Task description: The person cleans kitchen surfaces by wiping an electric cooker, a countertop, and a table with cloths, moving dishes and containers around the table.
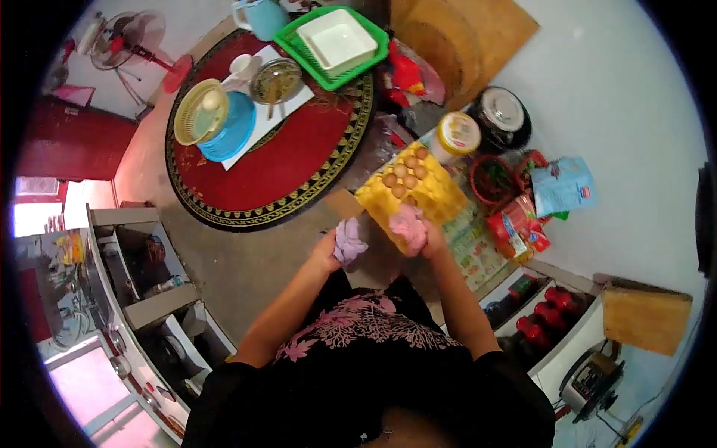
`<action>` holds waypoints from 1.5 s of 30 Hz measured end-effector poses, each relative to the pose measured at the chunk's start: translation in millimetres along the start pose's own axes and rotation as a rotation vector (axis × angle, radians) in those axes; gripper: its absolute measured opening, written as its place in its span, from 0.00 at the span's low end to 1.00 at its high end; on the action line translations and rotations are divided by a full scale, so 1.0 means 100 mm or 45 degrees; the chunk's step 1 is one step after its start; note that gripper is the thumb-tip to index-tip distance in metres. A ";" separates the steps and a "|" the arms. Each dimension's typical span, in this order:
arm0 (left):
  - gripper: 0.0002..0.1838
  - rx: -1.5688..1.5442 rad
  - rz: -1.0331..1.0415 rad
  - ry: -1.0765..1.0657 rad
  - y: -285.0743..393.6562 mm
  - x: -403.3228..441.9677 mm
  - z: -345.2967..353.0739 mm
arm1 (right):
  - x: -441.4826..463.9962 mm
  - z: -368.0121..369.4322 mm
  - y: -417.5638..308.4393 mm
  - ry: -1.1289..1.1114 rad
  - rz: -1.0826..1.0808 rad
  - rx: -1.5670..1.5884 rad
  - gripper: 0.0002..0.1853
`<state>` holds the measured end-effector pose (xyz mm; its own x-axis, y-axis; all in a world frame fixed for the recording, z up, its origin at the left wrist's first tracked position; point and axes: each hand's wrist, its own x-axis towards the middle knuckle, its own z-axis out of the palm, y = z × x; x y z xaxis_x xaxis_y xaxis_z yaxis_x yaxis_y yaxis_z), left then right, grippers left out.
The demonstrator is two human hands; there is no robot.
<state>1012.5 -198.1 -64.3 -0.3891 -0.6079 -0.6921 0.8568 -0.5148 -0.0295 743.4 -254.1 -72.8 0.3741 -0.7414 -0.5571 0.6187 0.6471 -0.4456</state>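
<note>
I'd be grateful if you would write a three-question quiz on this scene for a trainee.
1. Multiple choice: which item is in the person's left hand?
A) the pink bundle
B) the purple bundle
C) a brown egg

2. True or false: the brown eggs lie on the round red table.

3. Fill the gap: the white container sits in a basket coloured ____.

Key:
1. B
2. False; they sit on the yellow egg tray.
3. Green
</note>
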 end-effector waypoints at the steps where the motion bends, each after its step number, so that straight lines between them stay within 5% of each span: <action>1: 0.17 0.002 0.026 0.017 0.13 -0.12 0.04 | 0.31 -0.06 0.25 -0.157 -0.195 -0.205 0.22; 3: 0.17 -0.016 0.087 0.090 0.44 -0.24 -0.06 | 0.82 0.27 0.43 -0.245 -0.432 -0.638 0.22; 5: 0.16 -0.061 0.143 0.209 0.76 -0.34 -0.34 | 1.26 0.64 0.56 -0.229 -0.433 -0.633 0.21; 8: 0.17 0.044 0.183 0.313 1.26 -0.74 -0.54 | 1.75 1.29 0.60 -0.036 -0.111 0.044 0.20; 10: 0.19 -0.085 0.106 0.208 1.66 -0.90 -1.16 | 1.95 1.72 0.57 -0.003 -0.140 0.207 0.21; 13: 0.19 0.865 0.488 0.205 1.94 -1.05 -1.57 | 2.75 1.13 0.91 0.290 -0.713 -0.821 0.18; 14: 0.18 1.012 0.585 0.210 2.00 -1.09 -1.66 | 2.50 1.58 0.84 0.537 -1.003 -1.242 0.16; 16: 0.15 0.169 0.311 0.330 2.14 -1.25 -1.51 | 2.09 2.29 0.50 0.157 -1.190 -2.628 0.28; 19: 0.12 -0.239 0.324 0.940 2.07 -1.41 -0.47 | 2.34 2.01 0.80 0.223 -1.444 -2.496 0.26; 21: 0.11 -0.268 0.179 0.456 2.13 -1.33 -1.17 | 2.56 1.77 1.05 0.247 -1.472 -2.634 0.20; 24: 0.13 -0.247 0.197 0.489 2.06 -1.37 -1.08 | 2.49 2.07 1.48 0.587 -1.319 -2.578 0.22; 25: 0.13 -0.021 0.236 0.541 2.04 -1.34 -0.98 | 2.47 2.50 1.48 0.638 -1.011 -2.383 0.17; 27: 0.12 0.638 0.285 0.585 2.00 -1.30 -0.90 | 2.47 2.89 1.87 0.424 -0.608 -2.182 0.13; 28: 0.12 0.611 0.251 0.552 1.99 -1.26 -0.92 | 2.47 2.98 2.17 0.177 -0.553 -2.100 0.11; 29: 0.13 0.585 0.216 0.521 1.99 -1.21 -0.94 | 2.52 2.92 2.45 -0.168 -0.713 -2.036 0.09; 31: 0.14 -0.376 0.058 0.421 2.00 -1.09 -1.01 | 2.77 2.38 2.86 -0.932 -1.598 -1.883 0.10; 33: 0.14 -0.202 0.073 0.425 2.05 -0.98 -0.98 | 2.90 2.93 1.92 -1.037 -1.188 -2.286 0.13; 35: 0.15 -0.118 0.101 0.423 2.11 -0.86 -0.95 | 3.36 2.81 1.22 -0.699 -1.254 -2.468 0.13; 37: 0.14 -0.140 0.172 0.413 2.15 -0.80 -0.91 | 3.74 2.29 0.56 -0.330 -1.751 -1.987 0.12; 39: 0.15 -0.218 0.191 0.304 2.14 -0.76 -1.06 | 3.90 1.87 0.07 0.485 -1.415 -2.502 0.15; 40: 0.15 -0.258 0.204 0.252 2.14 -0.76 -1.11 | 3.90 1.59 -0.07 0.702 -1.654 -2.686 0.17; 42: 0.15 -0.249 0.236 0.541 2.08 -0.77 -1.02 | 3.79 1.50 -0.04 0.991 -1.467 -2.639 0.19; 45: 0.14 0.905 0.441 0.619 1.98 -0.74 -1.25 | 3.17 1.94 0.47 1.210 -1.194 -2.696 0.18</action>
<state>1252.8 -179.6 -108.9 0.1719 -0.5597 -0.8107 0.4274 -0.6991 0.5732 1025.3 -493.2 -135.2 -0.0756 -0.9416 0.3282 -0.9946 0.0475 -0.0928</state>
